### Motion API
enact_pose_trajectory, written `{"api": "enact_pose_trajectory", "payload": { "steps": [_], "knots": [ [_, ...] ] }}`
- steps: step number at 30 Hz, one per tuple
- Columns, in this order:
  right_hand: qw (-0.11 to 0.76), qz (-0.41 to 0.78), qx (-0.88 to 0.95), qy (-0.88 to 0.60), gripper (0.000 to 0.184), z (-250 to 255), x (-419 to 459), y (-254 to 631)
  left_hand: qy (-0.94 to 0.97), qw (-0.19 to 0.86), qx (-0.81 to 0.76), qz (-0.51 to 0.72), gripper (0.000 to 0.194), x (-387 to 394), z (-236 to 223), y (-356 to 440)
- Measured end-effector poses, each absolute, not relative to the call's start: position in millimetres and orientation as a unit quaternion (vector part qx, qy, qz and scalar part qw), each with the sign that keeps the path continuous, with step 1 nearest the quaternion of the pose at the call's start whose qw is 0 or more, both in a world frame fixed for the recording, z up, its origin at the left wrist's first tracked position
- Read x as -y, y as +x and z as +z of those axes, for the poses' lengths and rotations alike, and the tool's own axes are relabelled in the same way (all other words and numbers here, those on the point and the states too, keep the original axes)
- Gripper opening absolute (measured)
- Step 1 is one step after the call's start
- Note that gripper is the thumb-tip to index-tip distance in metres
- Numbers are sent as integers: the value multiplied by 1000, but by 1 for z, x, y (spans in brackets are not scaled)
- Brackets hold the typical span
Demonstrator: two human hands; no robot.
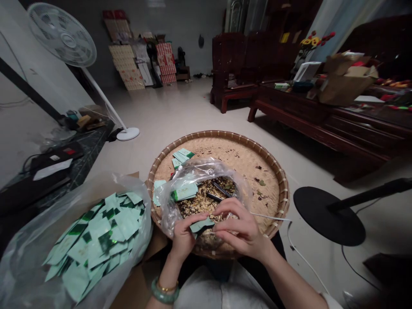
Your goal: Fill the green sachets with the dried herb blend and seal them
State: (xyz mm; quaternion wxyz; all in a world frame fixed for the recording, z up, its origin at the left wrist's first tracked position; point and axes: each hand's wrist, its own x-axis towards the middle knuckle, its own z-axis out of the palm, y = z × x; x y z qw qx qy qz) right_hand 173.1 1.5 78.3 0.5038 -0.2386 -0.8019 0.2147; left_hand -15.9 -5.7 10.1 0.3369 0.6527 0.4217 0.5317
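Note:
My left hand (pixel 184 236) grips a small pale-green packet (pixel 201 225) between thumb and fingers. At the packet's right end is my right hand (pixel 240 229), its fingers curled together around something small and whitish that I cannot make out. Both hands are over the near rim of an open clear plastic bag (pixel 206 167). Loose dried mix (pixel 189 208), yellowish and dark, fills the bag, with dark sticks (pixel 214 196) lying on it. A stack of green packets (pixel 186 192) rests at the bag's left side. Everything sits on a round woven bamboo tray (pixel 273 171).
At left, a large plastic bag (pixel 19 257) holds many green packets (pixel 106 231). More packets (pixel 182 156) and dried scraps (pixel 260 182) lie on the tray. A white cable (pixel 270 216) crosses its right rim. A black stand base (pixel 328 214) and a fan (pixel 69 40) stand nearby.

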Motion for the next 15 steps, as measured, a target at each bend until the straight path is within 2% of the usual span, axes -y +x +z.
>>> {"api": "enact_pose_trajectory", "payload": {
  "steps": [9,12,15],
  "knots": [
    [402,79,856,-315,9,93,-1,170,726,232,-395,512,35,5,2,-23],
    [323,45,878,-351,7,89,-3,165,742,205,-398,499,45,4,-2,-25],
    [210,39,897,-387,9,85,-7,159,741,202,-408,493,52,2,-8,-26]
  ]
}}
